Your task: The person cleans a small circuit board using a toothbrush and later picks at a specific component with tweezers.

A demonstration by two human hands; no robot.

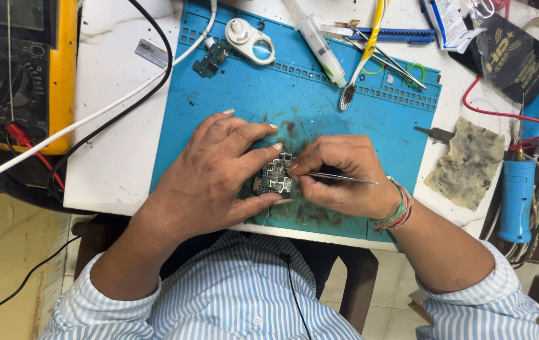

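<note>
A small circuit board [276,175] lies on the blue work mat [320,101] near the mat's front edge. My left hand [216,173] rests on the mat and pins the board between thumb and fingers. My right hand [345,176] pinches thin metal tweezers [345,179], whose tips touch the board's right edge. A band of coloured threads circles the right wrist.
At the mat's far edge lie a magnifier loupe [252,40], a second small board [211,59], a syringe [317,41], a brush and more tweezers [390,62]. A yellow multimeter [23,69] sits left. A dirty rag [466,161] and a blue tool [515,198] are on the right.
</note>
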